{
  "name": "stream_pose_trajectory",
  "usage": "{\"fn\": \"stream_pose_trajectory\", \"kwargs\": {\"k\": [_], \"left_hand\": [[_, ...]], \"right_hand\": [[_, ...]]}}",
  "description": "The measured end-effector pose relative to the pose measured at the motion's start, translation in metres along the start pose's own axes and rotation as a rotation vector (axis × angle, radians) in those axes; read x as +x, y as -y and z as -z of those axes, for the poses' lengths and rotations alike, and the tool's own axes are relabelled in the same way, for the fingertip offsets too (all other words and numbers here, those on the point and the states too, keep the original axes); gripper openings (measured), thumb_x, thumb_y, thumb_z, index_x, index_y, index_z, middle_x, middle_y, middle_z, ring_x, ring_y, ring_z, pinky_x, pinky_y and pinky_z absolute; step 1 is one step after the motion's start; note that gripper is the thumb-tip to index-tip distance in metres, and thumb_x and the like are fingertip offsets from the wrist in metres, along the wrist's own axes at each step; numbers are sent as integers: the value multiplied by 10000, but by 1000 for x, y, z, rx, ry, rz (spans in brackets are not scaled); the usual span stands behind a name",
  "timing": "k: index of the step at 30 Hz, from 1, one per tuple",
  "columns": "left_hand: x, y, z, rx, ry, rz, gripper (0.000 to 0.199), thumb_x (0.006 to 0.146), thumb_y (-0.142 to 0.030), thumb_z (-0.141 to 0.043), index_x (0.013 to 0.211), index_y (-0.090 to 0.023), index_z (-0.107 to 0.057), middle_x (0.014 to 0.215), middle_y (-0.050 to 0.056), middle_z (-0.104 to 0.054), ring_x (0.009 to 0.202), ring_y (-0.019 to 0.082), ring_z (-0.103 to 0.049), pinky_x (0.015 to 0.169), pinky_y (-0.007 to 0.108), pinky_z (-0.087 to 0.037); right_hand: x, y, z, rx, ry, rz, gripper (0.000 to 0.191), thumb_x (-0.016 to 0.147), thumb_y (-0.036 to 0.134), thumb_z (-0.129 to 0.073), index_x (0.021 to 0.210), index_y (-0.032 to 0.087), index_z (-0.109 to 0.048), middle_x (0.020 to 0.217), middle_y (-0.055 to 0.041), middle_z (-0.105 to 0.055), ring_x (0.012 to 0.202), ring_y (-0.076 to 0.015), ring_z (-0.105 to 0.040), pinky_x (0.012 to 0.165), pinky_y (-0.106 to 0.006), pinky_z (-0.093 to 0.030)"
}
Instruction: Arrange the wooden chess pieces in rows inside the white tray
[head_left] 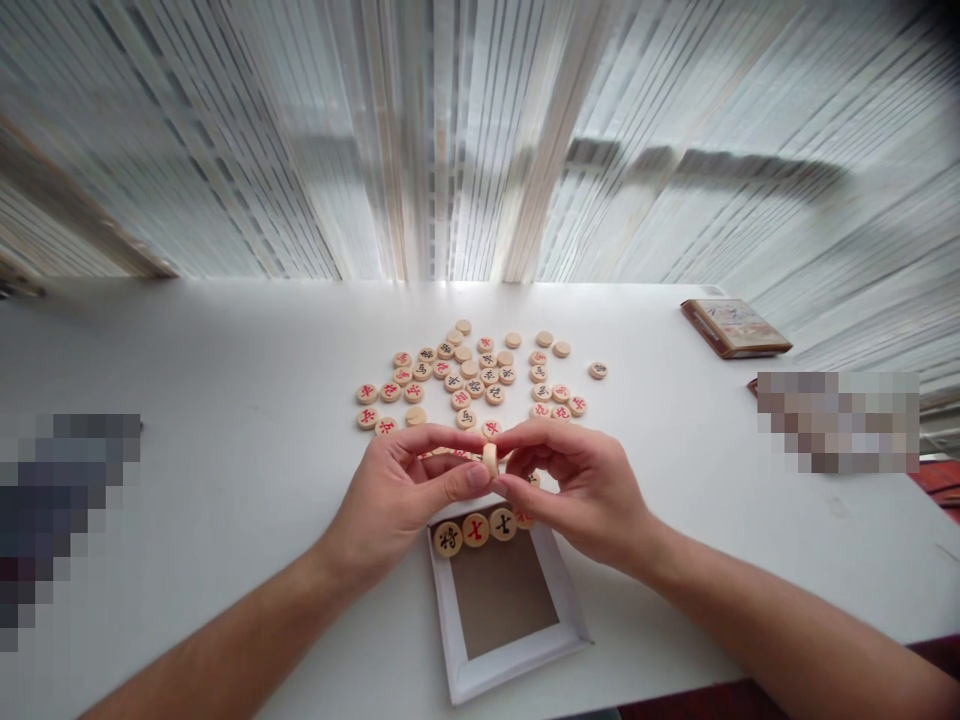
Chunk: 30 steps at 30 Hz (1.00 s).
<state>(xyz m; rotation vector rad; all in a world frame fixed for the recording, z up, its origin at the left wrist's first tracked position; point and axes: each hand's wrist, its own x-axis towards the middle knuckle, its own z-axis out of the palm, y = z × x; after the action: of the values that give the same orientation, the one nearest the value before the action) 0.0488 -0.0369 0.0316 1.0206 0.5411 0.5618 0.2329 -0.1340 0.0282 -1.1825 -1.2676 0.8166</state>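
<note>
Between the fingertips of both hands a round wooden Chinese chess piece (490, 460) is held on edge, above the far end of a shallow box. My left hand (420, 480) pinches it from the left, thumb and fingers closed. From the right, my right hand (574, 480) grips the same piece with thumb and index finger. Below lies the open white-rimmed box (510, 655) with a brown bottom. A row of pieces lines its far edge, among them a black-marked piece (448, 539) and a red-marked piece (475, 530); the right end of the row is partly hidden by my right hand.
Many loose chess pieces (465, 385) are spread over the white table (247, 370) beyond my hands, some face up, some blank side up. A flat printed box (739, 327) lies at the far right. Striped curtains (450, 140) hang behind the table. Blurred-out items sit at both sides.
</note>
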Motion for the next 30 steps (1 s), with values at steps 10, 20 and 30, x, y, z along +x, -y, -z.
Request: {"fn": "stream_pose_trajectory", "kwargs": {"k": [10,20,30], "left_hand": [[-2,-1,-1,-39,89,52,210,898,-247,-879,1107,-230,-869,1042,61,-860,948,187,-816,915,299,-686],[1,-3,-6,-233,162,140,227,972,-219,-788,1187,-183,-848,950,74,-840,871,160,-795,877,277,-678],[-1,-4,-4,-187,111,157,265,926,-265,-860,1178,-192,-823,908,51,-842,844,143,-806,856,276,-692]], "right_hand": [[1,4,1,-222,-10,198,180,922,178,-813,1086,220,-751,982,-51,-685,700,-133,-662,642,-304,-600],[3,1,3,-328,-37,316,285,909,185,-853,1186,231,-800,977,-26,-660,703,-103,-645,664,-265,-595],[3,-1,4,-325,-47,294,180,906,212,-861,1072,175,-802,902,-25,-677,671,-102,-643,635,-254,-569]]}}
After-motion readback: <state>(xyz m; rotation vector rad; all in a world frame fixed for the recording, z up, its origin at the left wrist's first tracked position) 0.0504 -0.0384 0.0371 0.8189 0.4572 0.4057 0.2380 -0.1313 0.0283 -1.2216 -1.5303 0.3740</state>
